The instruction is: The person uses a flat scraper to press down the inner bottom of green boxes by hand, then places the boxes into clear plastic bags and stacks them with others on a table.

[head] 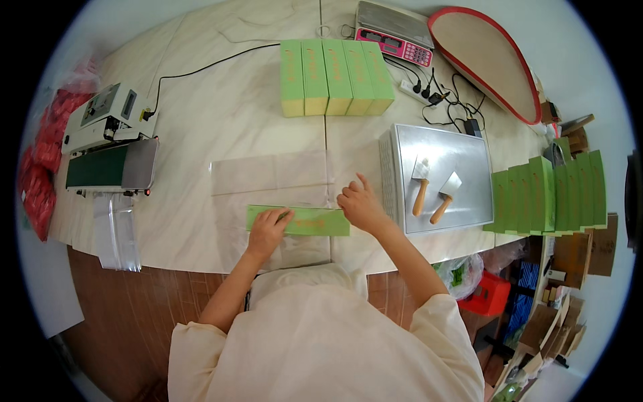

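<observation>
A flat green paper box sleeve or box [316, 222] with orange writing lies across clear plastic film [271, 173] on the marble-patterned table. My left hand [270, 231] rests on its left part, the fingers bent around something small and dark green that I cannot make out. My right hand [360, 203] is just beyond its right end, the index finger pointing away from me and the other fingers curled; nothing shows in it. Farther back, several green boxes [329, 75] stand side by side in a row.
A metal-topped unit [472, 151] at right bears two wooden-handled scrapers [420, 186] [447, 196]. Behind are a pink scale [394, 45], a power strip [414, 93] with tangled cables and a red-rimmed tray [485, 60]. More green boxes [542, 201] stand far right; a sealing machine [110, 140] is left.
</observation>
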Tool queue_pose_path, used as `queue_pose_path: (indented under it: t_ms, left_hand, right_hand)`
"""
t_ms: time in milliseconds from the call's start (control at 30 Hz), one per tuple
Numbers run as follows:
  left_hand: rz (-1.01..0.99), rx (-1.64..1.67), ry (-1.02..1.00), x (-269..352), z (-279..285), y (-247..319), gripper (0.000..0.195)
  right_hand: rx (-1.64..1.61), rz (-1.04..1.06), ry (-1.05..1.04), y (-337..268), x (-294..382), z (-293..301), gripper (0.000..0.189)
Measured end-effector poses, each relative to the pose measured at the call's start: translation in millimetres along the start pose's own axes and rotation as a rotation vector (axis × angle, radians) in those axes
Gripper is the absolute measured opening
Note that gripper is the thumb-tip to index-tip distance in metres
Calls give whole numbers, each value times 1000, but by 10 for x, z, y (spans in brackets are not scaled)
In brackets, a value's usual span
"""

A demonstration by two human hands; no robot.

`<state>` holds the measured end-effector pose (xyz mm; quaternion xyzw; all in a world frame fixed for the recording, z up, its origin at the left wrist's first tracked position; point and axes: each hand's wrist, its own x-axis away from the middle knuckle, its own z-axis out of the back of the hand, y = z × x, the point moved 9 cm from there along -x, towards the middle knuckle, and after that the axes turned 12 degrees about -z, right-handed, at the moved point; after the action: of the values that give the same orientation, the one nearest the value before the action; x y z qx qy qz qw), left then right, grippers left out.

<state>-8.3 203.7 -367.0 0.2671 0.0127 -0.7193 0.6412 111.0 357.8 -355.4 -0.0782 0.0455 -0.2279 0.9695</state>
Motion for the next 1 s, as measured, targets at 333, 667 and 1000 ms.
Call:
queue_pose_path:
  t_ms: [333, 667, 1000]
  left_hand:
    - [13, 17, 14, 34, -27, -23, 43]
    - [-42, -28, 4, 83, -30, 36, 46]
    - [48, 20, 28, 237, 2, 55, 46]
  right_hand:
    - [-98, -411, 131, 320, 1061, 294, 13]
    - [-293, -329, 109, -743, 674, -238, 64]
    - [-183, -238, -10, -897, 586, -554, 70]
